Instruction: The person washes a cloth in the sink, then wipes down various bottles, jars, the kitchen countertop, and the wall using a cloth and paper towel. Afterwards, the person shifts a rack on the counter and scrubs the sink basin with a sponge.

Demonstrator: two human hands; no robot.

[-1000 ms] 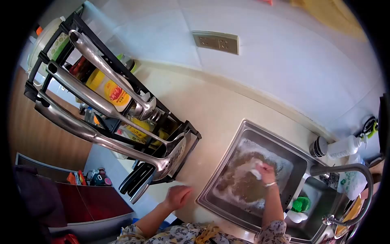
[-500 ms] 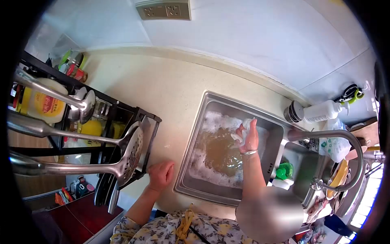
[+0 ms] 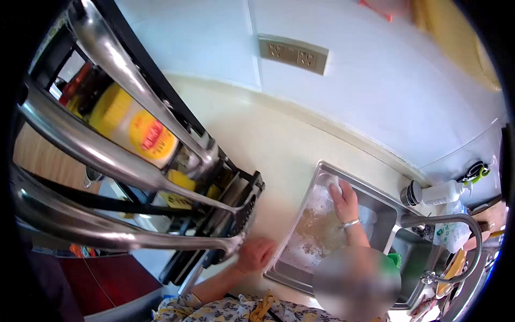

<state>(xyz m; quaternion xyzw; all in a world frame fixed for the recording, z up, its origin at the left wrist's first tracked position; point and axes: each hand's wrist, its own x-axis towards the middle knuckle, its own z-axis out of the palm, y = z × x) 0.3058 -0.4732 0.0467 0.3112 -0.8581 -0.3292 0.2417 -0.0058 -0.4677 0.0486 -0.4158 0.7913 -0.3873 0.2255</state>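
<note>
My right hand point(image 3: 345, 203), with a bracelet at its wrist, is at the far left inner corner of the steel sink point(image 3: 296, 236). Its fingers are closed around something white and soft-looking point(image 3: 335, 185) at the sink wall; whether that is a cloth or suds I cannot make out. Below it lies cloudy brownish water point(image 3: 316, 225) with white foam along the edges. My left hand point(image 3: 256, 255) is curled into a fist on the counter, left of the sink, beside the utensil rack, and nothing shows in it.
A black rack point(image 3: 252, 185) with hanging metal ladles point(image 3: 155, 239) and jars crowds the left side. The curved faucet point(image 3: 475, 231) arches over the smaller basin at right. A white pump bottle point(image 3: 442, 193) stands behind the sink. A socket plate point(image 3: 294, 53) is on the wall.
The view has shifted, so the rack looms larger and the sink sits lower right. My right hand has turned from open palm-up to closed fingers, moving to the sink's far left corner.
</note>
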